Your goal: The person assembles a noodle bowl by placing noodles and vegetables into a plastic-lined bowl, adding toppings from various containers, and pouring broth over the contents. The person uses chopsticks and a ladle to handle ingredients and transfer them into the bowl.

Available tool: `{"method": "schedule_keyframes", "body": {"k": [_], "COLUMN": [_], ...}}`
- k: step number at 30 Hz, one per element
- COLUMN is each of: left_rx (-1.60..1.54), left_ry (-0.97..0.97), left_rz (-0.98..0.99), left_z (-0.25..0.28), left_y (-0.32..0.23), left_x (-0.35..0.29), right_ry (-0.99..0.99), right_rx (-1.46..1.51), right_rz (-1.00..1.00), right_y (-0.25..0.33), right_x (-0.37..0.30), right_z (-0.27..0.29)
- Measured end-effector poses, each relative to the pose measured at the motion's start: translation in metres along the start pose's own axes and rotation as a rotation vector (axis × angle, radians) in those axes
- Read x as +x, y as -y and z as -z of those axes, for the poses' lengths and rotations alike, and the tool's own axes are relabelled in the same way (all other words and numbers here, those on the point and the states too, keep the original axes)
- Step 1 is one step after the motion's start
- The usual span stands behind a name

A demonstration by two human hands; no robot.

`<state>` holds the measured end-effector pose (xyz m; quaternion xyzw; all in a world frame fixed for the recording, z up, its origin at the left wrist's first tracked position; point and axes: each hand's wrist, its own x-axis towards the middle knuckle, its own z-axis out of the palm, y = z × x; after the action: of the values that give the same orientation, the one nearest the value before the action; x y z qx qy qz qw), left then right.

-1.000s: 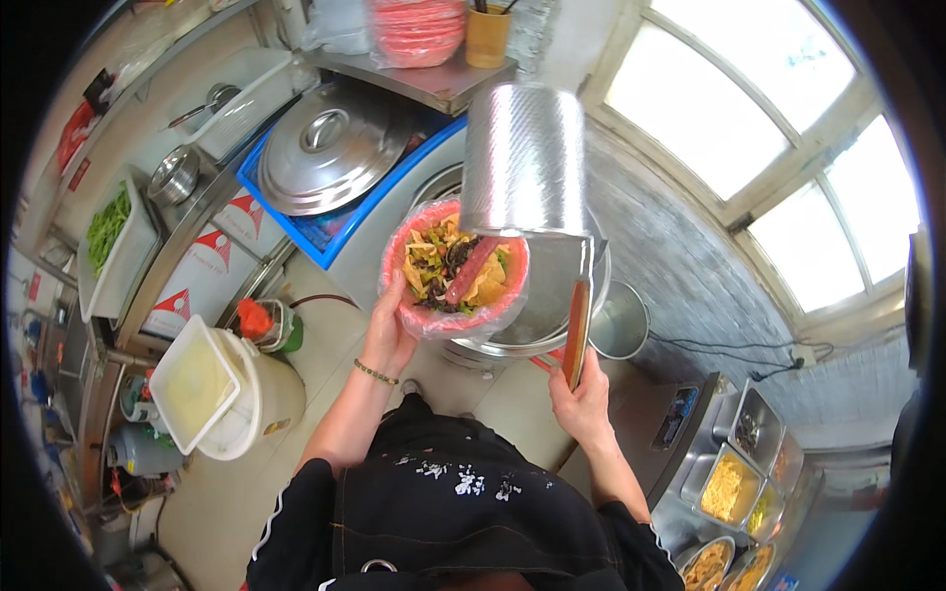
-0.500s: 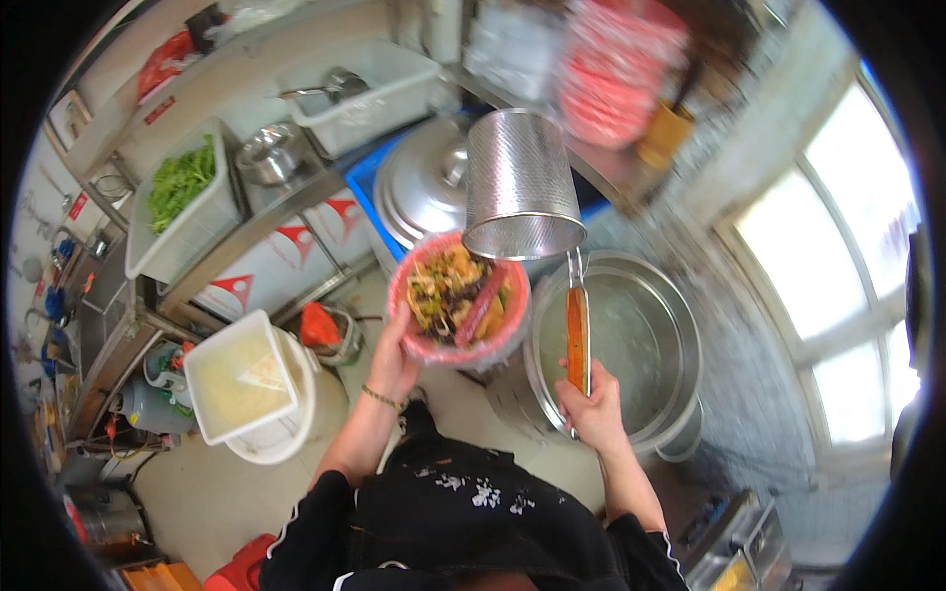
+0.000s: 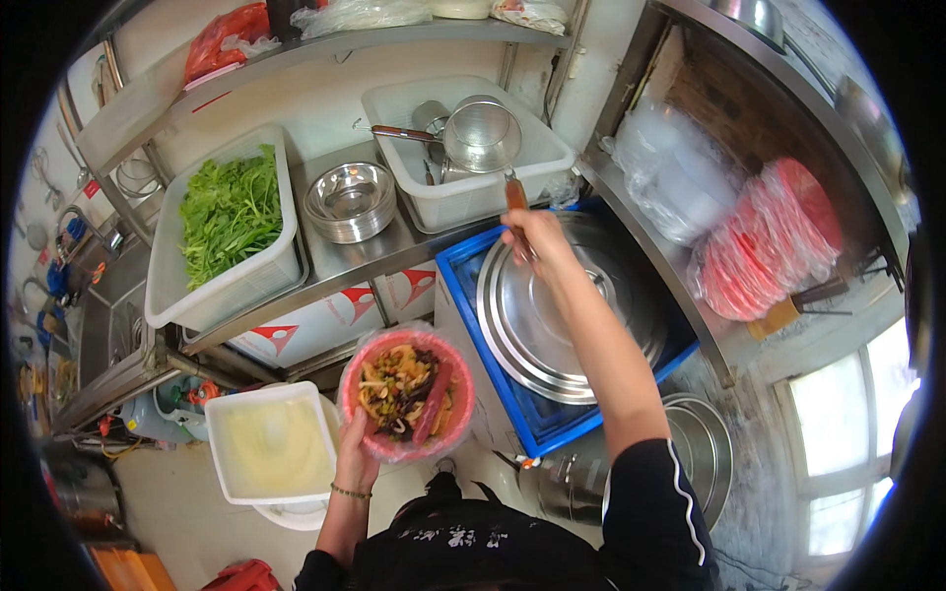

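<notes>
Moved since the earlier frame: mesh strainer [image 3: 481,138], from near the bowl to the white basin; the view has also swung, and the bowl stays in the left hand. Clock positions are read from the view's centre.

Right hand [image 3: 537,239], 1 o'clock: fingers closed around the strainer's wooden handle. Strainer at 12 o'clock, mesh end over the white basin [image 3: 527,182]; whether it rests on the contents cannot be told.

Left hand [image 3: 356,443], 7 o'clock: fingers grasping the pink bowl [image 3: 459,430] by its near-left side. Bowl in a clear plastic liner, holding mixed food [image 3: 394,389] and one dark red strip [image 3: 432,409].

Metal bowls [image 3: 350,202], stacked on the table [image 3: 333,259], 10 o'clock. Green leaves [image 3: 232,217] in a white crate [image 3: 289,212], between 9 and 10. Round metal lid [image 3: 517,330], over a blue crate [image 3: 567,433], between 3 and 4, beneath the right forearm. Metal pot [image 3: 711,443], 4 o'clock. Pink stack [image 3: 774,241] in clear wrap, near 3. White tub [image 3: 271,443], pale contents, 8 o'clock.
</notes>
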<state>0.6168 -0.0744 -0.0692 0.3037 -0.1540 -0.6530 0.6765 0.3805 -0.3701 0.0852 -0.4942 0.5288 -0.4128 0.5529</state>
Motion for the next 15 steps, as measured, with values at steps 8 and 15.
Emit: {"method": "schedule_keyframes", "body": {"k": [8, 15], "left_rx": [0.007, -0.033], "left_ry": [-0.123, -0.033], "left_rz": [-0.029, 0.018], "left_z": [0.046, 0.053], "left_y": [-0.007, -0.001], "left_x": [0.003, 0.015], "right_ry": [-0.069, -0.663], "right_rx": [0.179, -1.316], "right_rz": [0.02, 0.046], "right_y": [0.006, -0.076], "right_x": [0.074, 0.01], "right_z": [-0.038, 0.097]}}
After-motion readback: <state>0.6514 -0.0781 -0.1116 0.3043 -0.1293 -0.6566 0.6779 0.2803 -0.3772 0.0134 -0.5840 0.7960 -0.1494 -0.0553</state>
